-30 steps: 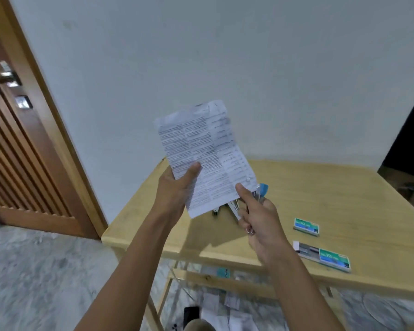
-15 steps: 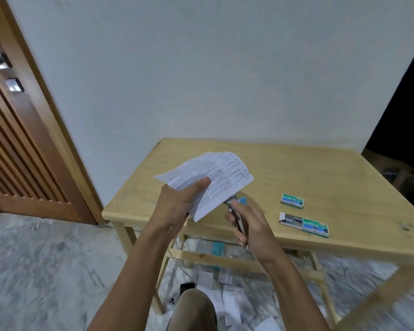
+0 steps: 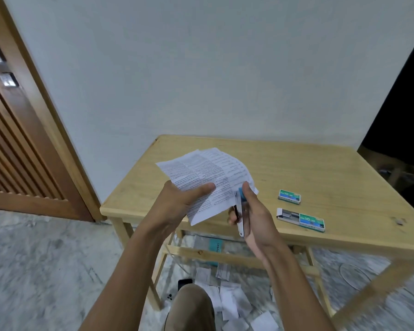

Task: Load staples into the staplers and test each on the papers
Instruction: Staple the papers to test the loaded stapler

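Test step: my left fingers (image 3: 201,188) pinch papers (image 3: 208,173); my right fingers (image 3: 247,194) grip stapler (image 3: 239,213) at their edge. Next: squeeze.

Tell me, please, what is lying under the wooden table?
Scattered white paper slips and a dark phone lie on the floor; a teal box sits behind the crossbar. The knee and tabletop hide the rest.

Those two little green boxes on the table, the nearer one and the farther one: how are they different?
The nearer box is slid open, its white tray sticking out leftward with grey staples showing; the farther box is closed. So the nearer box looks longer than the farther box. The nearer box lies by the table's front edge, the farther box further in. Both lie flat with matching green labels.
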